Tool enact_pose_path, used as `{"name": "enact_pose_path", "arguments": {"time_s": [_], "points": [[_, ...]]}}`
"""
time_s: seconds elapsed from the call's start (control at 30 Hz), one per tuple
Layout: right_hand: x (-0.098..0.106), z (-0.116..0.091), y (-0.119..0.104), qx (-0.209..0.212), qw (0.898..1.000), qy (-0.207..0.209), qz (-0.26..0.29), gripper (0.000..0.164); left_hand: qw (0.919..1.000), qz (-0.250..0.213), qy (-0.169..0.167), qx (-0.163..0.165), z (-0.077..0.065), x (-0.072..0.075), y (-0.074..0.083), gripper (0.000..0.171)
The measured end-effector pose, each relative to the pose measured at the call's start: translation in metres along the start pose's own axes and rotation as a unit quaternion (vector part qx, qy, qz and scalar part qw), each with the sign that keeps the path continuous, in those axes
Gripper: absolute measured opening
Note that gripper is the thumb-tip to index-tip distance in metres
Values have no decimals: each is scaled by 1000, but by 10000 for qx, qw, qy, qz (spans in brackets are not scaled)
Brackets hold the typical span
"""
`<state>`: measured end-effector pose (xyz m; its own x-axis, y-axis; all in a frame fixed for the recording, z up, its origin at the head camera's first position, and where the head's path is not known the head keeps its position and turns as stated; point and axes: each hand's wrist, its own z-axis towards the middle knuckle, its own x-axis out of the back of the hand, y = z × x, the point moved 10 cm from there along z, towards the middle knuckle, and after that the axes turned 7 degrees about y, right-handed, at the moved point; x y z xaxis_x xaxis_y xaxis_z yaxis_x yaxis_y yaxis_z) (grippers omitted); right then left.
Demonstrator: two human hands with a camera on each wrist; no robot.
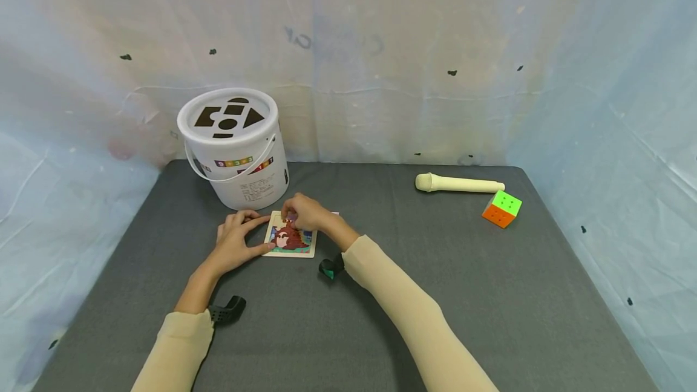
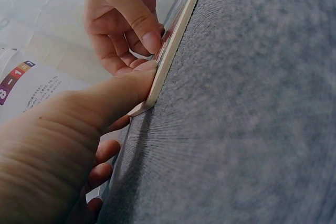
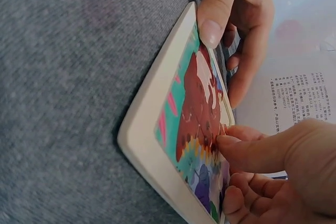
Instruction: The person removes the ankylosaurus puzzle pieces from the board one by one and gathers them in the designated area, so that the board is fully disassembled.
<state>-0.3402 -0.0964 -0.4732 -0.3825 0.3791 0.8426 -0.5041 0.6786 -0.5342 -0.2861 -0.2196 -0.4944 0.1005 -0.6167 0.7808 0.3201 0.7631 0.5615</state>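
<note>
A square wooden jigsaw puzzle (image 1: 291, 241) with a pale frame and a red animal picture lies on the grey table. My left hand (image 1: 234, 244) rests at its left side, fingers spread. The left thumb (image 2: 128, 85) presses the near left corner, and the index finger reaches the far left corner. My right hand (image 1: 307, 213) is over the far part of the puzzle. Its thumb and fingers (image 3: 247, 148) pinch a small puzzle piece at the picture's surface, mostly hidden by the fingertips. Bare wood of the board (image 3: 226, 113) shows beside them.
A white bucket (image 1: 245, 189) with shape holes in its lid stands just behind the puzzle. At the far right lie a cream toy microphone (image 1: 460, 184) and a puzzle cube (image 1: 501, 209). A pale edge of something (image 1: 336, 213) peeks out behind the right wrist.
</note>
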Motion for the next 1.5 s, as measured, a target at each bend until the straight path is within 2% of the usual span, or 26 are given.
{"name": "enact_pose_path", "arguments": {"time_s": [0.53,0.8,1.07,1.3,1.5], "points": [[0,0,0,-4,10000,23,8,19,10000,13,2,-13,1,0,-1,72],[1,0,-1,22,10000,79,-10,26,10000,14,32,-44,1,0,0,72],[6,1,-2,87,9996,220,120,18,10000,31,19,-32,0,0,-1,72],[7,0,-1,147,9978,283,581,14,10000,21,-11,11,0,-1,-2,72],[7,-2,3,12,9929,241,1165,33,10000,3,-5,14,0,0,0,71]]}}
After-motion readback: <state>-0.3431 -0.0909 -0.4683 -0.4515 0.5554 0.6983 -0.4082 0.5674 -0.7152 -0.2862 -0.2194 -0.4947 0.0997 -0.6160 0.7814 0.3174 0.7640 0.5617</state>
